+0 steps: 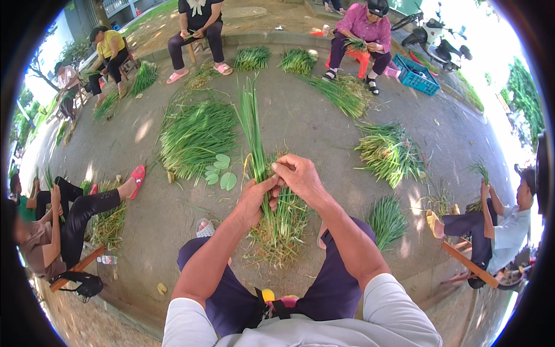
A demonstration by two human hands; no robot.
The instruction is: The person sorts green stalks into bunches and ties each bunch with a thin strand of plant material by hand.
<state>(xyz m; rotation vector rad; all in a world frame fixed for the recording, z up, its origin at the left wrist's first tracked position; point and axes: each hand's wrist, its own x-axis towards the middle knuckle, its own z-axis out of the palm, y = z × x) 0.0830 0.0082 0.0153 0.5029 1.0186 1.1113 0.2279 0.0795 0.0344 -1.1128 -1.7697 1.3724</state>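
Note:
My left hand (258, 198) is closed around a bunch of chives (251, 124), whose long green leaves point up and away from me. My right hand (299, 178) is at the right side of this bunch, thumb and fingertips pinched together close to the left thumb. What the pinch holds is too small to make out. Below both hands, between my feet, lies a heap of chives mixed with yellowed, straw-like leaves (278, 234). Some of its pale stems stick up close to the hands.
A large chive pile (196, 139) lies ahead left, beside a sprig of round leaves (219, 171). Further heaps lie right, one pale-stemmed (390, 151) and one green (387, 221). Several seated people handle chives around me. A blue crate (416, 75) stands far right.

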